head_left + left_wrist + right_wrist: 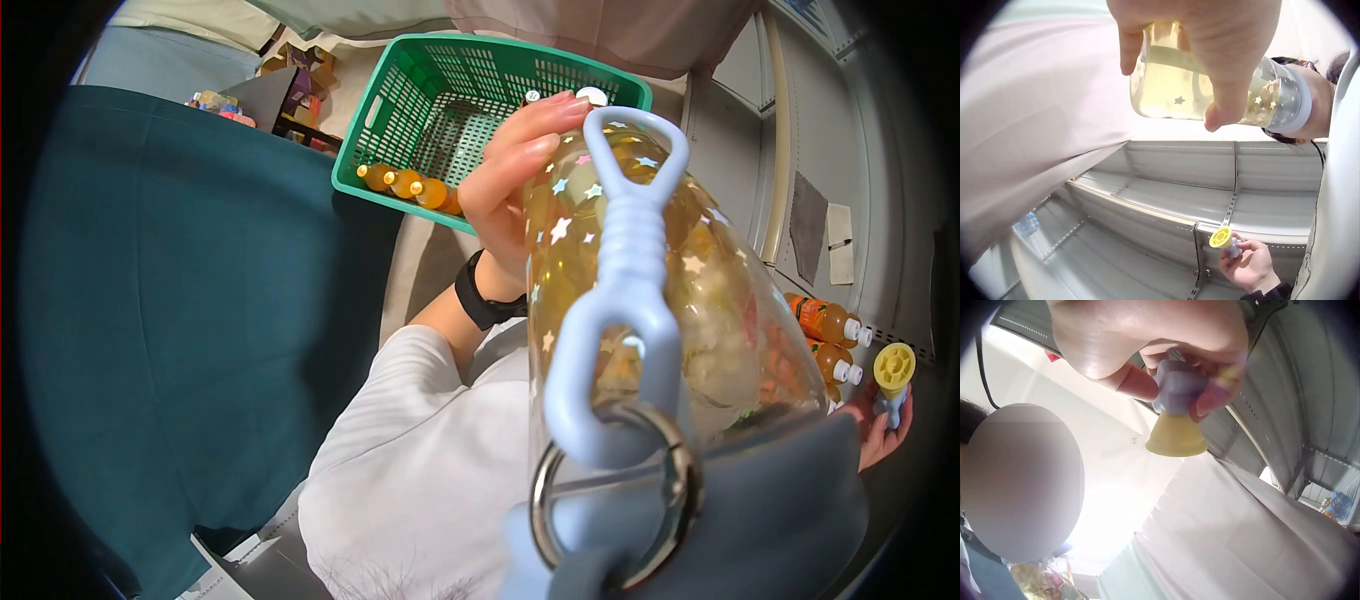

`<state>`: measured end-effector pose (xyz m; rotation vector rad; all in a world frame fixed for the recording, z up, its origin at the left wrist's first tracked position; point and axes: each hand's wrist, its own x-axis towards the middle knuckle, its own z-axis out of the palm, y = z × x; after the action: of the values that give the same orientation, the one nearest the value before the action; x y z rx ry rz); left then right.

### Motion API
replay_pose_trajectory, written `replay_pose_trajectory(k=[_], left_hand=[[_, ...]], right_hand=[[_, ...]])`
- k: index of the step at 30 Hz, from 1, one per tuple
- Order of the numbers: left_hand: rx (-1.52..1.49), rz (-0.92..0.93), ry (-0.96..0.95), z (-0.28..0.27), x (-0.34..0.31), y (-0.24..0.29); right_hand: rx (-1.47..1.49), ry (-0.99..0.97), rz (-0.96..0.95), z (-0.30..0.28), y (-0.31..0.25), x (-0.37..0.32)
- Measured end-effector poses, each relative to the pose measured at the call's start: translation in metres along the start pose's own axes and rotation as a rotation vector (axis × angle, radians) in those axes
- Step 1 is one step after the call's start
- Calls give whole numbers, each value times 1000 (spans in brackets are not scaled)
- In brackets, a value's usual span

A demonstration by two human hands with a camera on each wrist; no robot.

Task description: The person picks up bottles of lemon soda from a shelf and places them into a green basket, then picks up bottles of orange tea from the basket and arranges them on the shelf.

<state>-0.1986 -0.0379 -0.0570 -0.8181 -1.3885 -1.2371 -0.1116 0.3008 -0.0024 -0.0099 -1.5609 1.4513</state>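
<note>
A clear drink bottle (pixel 725 310) with printed stars and pale yellow liquid is tipped up close to the head camera. My left hand (pixel 505 180) grips it near its far end. In the left wrist view, the fingers and thumb of the left hand (pixel 1210 44) curl round the bottle (pixel 1169 90), whose neck end is at the person's face. A light-blue loop strap (pixel 635 240) with a metal ring (pixel 690 480) crosses in front of it. Off to the right, my right hand (pixel 878 435) pinches a yellow and lavender-blue cap (pixel 1177 434), its yellow side facing away from the palm.
Behind the left hand stands a green basket (pixel 345 185) with several amber bottles (pixel 435 195). Bottles with orange labels (pixel 822 318) and white caps lie near the right hand. Dark teal cloth (pixel 200 300) covers the left side. Grey metal shelves (pixel 1179 194) line one wall.
</note>
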Motion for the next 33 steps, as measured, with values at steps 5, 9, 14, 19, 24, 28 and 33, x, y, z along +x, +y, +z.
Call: replay_pose_trajectory(k=[5, 9, 14, 19, 24, 28, 33], left_hand=[[-8, -2, -9, 6, 3, 0], [-55, 71, 18, 12, -12, -20], [-24, 34, -69, 12, 4, -5], [1, -3, -81, 10, 1, -5], [-17, 21, -100, 12, 10, -1], [-28, 73, -68, 14, 4, -10], [5, -3, -104, 12, 6, -2]], right_hand=[[-37, 25, 59, -8, -3, -1], [-39, -4, 55, -18, 2, -2], [-60, 29, 72, -18, 0, -3], [-49, 49, 89, -17, 1, -2], [-44, 97, 85, -6, 0, -4], [-25, 46, 128, -15, 3, -1], [-23, 62, 110, -12, 4, 0]])
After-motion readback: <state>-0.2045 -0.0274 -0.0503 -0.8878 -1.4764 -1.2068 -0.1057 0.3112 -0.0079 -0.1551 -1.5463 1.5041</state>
